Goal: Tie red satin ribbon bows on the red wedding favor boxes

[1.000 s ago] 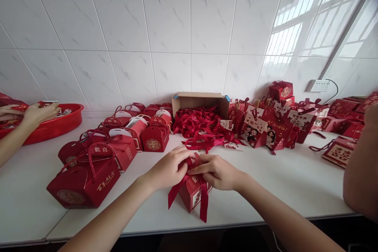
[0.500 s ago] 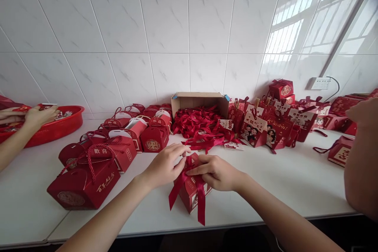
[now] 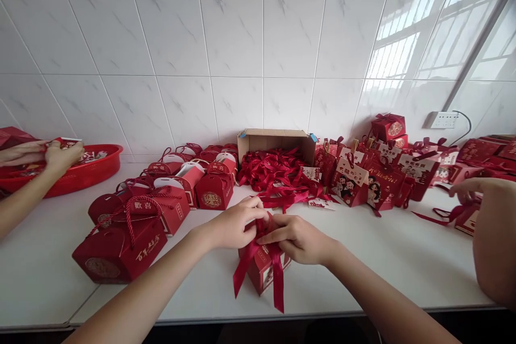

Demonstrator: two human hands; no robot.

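A small red gift box (image 3: 253, 274) stands on the white table near its front edge. Dark red ribbon (image 3: 278, 285) lies over its top, with two tails hanging down the near side. My left hand (image 3: 236, 223) is closed at the top of the box, fingers pinching the ribbon. Opposite it, my right hand (image 3: 300, 239) is closed on the ribbon too, its index finger reaching across toward the left hand. The knot or loop between them is mostly hidden by my fingers.
Several red boxes with rope handles (image 3: 121, 250) stand at left. Behind my hands, a cardboard box (image 3: 276, 133) spills loose ribbons (image 3: 270, 169). Finished-looking gift boxes (image 3: 349, 185) crowd the right. Other people's hands work over a red basin (image 3: 113, 158) and at far right (image 3: 484, 191).
My left fingers have closed inward on the ribbon, and a loop of it now rises between my hands. The person at right has reached out to a box there.
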